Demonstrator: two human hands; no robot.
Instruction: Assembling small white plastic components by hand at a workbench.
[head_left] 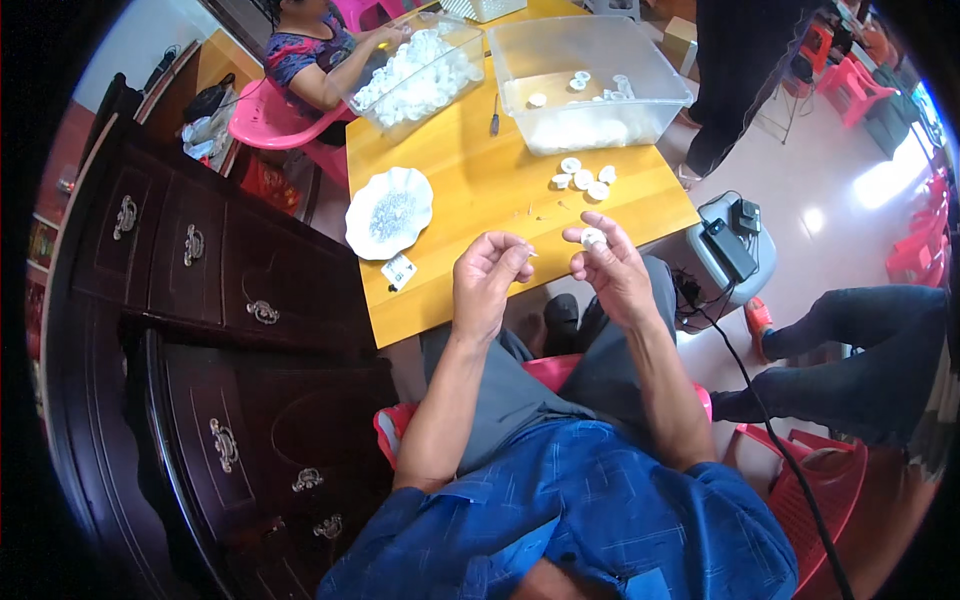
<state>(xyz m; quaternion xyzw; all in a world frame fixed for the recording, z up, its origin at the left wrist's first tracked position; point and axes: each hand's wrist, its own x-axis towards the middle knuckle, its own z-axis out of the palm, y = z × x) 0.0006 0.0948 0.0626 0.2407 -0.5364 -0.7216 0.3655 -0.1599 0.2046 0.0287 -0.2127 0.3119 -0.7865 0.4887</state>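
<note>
Above the near edge of the table, my left hand (492,275) is closed in a pinch. A small thin piece (532,253) pokes out from its fingertips, too small to name surely. My right hand (615,268) grips a small round white plastic part (592,238) between thumb and fingers. The two hands are a short way apart, both over the edge. Just beyond them lie several white round plastic parts (598,190) and a few tiny thin pieces (540,218). Left of my left hand, a white wavy-rimmed plate (364,240) holds many small silvery pieces.
A clear plastic bin (640,115) with white parts stands across the yellow table (455,170). Another clear tub (420,110) is heaped with white parts, a seated person (312,60) reaching into it. A screwdriver (495,122) lies between. Dark drawers (190,290) flank my left; a cable (760,390) hangs right.
</note>
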